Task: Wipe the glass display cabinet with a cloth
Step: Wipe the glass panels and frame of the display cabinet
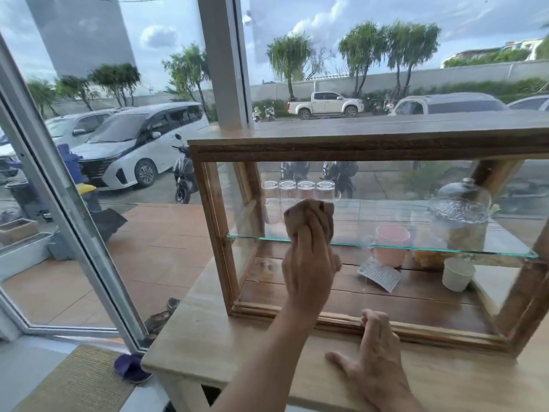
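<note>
Glass display cabinet [368,150], wood-framed, standing on a pale wooden counter [225,340] before a shopfront window, with a bunched brown cloth [309,215] pressed to the left part of its front pane. The left hand [307,272] is clenched around the cloth, while the right hand [371,355] lies flat and empty on the counter, fingertips touching the cabinet's bottom rail. Inside, a glass shelf [386,246] carries upturned drinking glasses [297,188], a pink cup [392,236] and a lidded jar [459,224]; a white cup [457,273] stands below.
</note>
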